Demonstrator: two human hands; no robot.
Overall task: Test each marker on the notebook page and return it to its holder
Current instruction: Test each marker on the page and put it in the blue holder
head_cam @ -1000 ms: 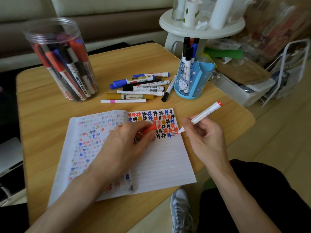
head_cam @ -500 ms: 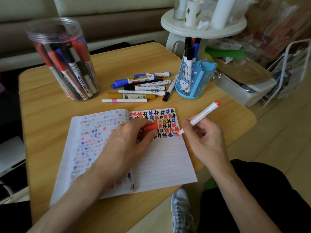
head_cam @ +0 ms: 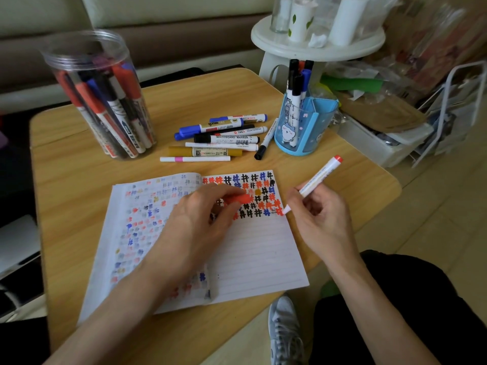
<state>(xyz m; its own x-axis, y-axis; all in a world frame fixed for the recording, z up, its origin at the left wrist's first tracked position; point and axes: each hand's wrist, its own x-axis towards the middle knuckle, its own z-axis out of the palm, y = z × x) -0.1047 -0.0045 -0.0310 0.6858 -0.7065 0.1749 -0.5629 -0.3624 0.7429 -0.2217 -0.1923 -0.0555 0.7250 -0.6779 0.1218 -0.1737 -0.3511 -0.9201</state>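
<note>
The right grip (head_cam: 324,219) clasps a red marker (head_cam: 319,177), tip at the page (head_cam: 250,254); the left grip (head_cam: 200,225) pinches its cap (head_cam: 242,199). The loose markers (head_cam: 224,139) on the counter (head_cam: 79,180) probably remain untested.

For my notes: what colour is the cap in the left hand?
Orange-red cap, gripped by the left hand; head view.
</note>
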